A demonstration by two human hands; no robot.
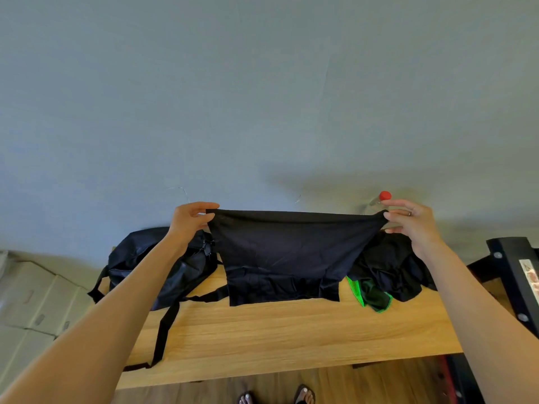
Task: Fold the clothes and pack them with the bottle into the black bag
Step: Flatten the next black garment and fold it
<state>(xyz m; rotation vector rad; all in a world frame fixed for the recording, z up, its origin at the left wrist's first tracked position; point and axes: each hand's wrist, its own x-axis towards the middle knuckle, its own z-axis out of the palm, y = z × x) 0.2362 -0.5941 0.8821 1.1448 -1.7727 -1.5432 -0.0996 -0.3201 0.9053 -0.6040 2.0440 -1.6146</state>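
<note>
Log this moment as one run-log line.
step: folding | left hand + right hand: pinch black garment top corners, spread above table | black bag: on table, left | bottle: unpacked

I see the wooden desk (pixel 291 339) carrying the black bag (pixel 180 269) at its left, a heap of dark clothes (pixel 390 266) at its right, and a bottle (pixel 379 199) behind.

bag (pixel 163 266) left on table (pixel 291 339), clothes pile (pixel 390 266) right, bottle (pixel 379 199) behind
</note>
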